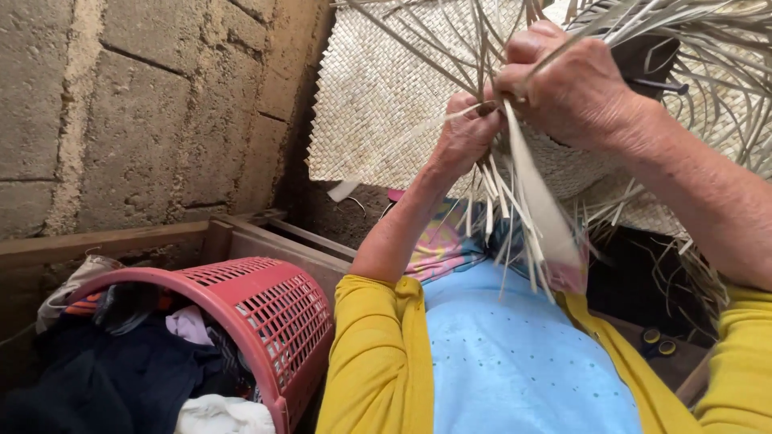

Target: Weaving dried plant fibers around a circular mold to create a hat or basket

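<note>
Landmark: woven mat (378,104), pale straw colour, held up at the top of the view with loose strips (515,209) hanging from its lower edge.
Block wall (121,104): left of the mat, rough grey blocks.
Laundry basket (273,309): red plastic lattice, tipped on its side, well below and left of the mat.
Basket contents: dark clothes (121,378), a white cloth (221,416) at the mouth, a lilac piece (189,323) and a grey-beige cloth (80,281) near the rim.
Left hand (466,133): at the mat's lower edge, closed around a bunch of strips.
Right hand (567,84): just right of the left hand, touching it, fingers pinched shut on strips.
Small round items (658,341): two, yellow-ringed, well below the mat on the right; kind unclear.
</note>
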